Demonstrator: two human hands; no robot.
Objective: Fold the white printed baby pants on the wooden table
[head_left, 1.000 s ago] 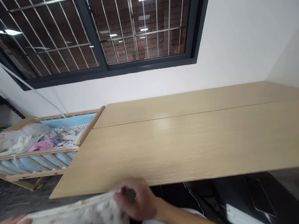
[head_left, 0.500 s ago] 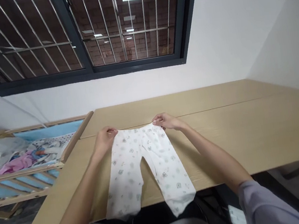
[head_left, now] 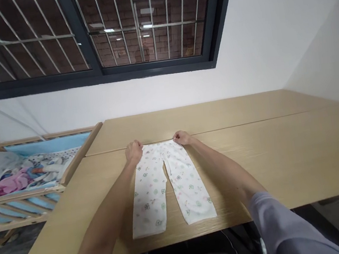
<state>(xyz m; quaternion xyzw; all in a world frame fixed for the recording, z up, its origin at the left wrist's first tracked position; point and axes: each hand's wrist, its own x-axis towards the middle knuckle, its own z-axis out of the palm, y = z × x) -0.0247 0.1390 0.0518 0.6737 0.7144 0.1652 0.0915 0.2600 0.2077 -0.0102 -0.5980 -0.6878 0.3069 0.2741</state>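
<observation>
Across a pale wooden surface point(head_left: 269, 151), the left hand point(head_left: 134, 151) and right hand point(head_left: 182, 137), fingers closed, grip the waistband corners at eleven and one o'clock of white printed trousers point(head_left: 149, 192), spread flat, legs toward six. A crib point(head_left: 81, 156) holding clothes point(head_left: 10, 183) stands at nine; a barred window point(head_left: 84, 38) at eleven.

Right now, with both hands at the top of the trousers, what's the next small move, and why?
Perhaps bring the right hand across toward the left hand, folding the white trousers: they lie spread on the table, legs apart, each hand at an upper corner.
</observation>
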